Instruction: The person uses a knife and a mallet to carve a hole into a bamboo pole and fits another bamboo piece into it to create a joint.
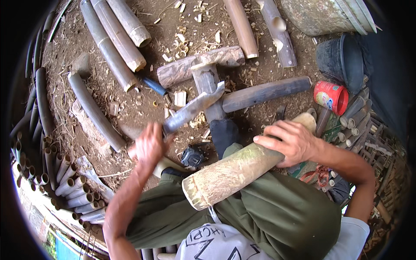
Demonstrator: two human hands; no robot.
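Observation:
My left hand (149, 146), slightly smeared by motion, is closed round the handle of a billhook. The billhook's grey blade (190, 110) points up and to the right, its hooked tip over a dark wooden post. Across my lap slants a thick bamboo section (234, 175), its near-left end pale and roughly scraped. My right hand (291, 142) wraps over the upper right part of this bamboo, thumb on top. The blade is apart from the bamboo. Under the blade stands the wooden post (207, 84), next to a rough log (201, 65) lying crosswise.
Cut bamboo poles (117, 34) lie at the far left, among wood chips. A dark bamboo length (266, 93) stretches right of the post. A red can (330, 97), a black bucket (342, 60) and a large pale bucket (325, 15) stand at right. Bamboo tubes (80, 195) are stacked at left.

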